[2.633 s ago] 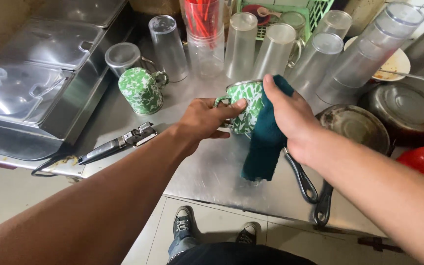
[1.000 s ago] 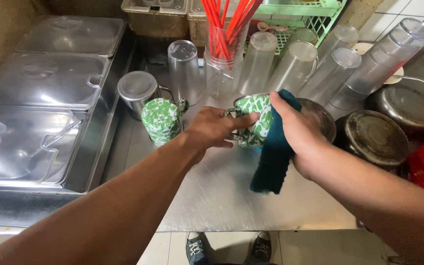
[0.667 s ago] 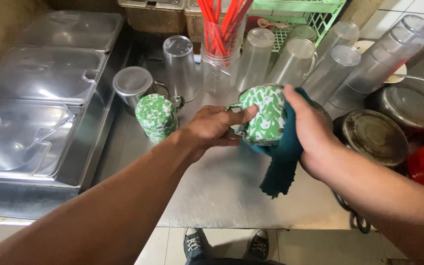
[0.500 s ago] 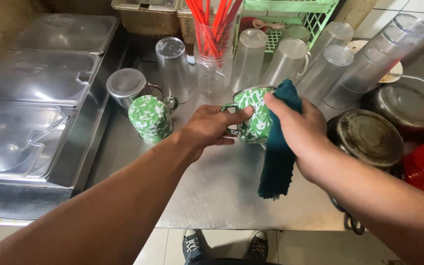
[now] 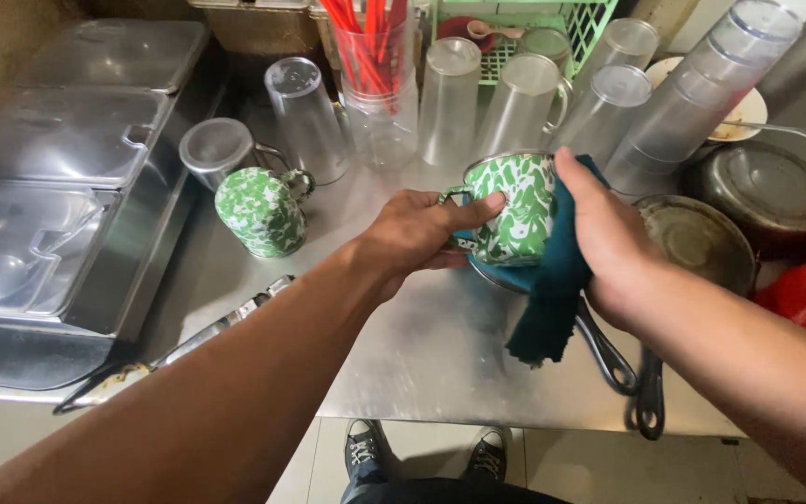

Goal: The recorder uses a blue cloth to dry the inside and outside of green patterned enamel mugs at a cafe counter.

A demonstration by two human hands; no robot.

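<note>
Currently, head view: left hand (image 5: 417, 233) grips the green-and-white enamel mug (image 5: 513, 207) by its handle side above the steel counter (image 5: 440, 345). Right hand (image 5: 608, 233) presses a dark teal cloth (image 5: 552, 299) closed around the mug's right wall. Wiping is underway; a matching mug (image 5: 263, 210) stands inverted, far left.

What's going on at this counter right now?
A person holds a green-and-white enamel mug above the steel counter. The left hand grips it at the handle side, while the right hand presses a dark teal cloth against it. A matching mug sits upside down nearby, among inverted clear tumblers.
</note>
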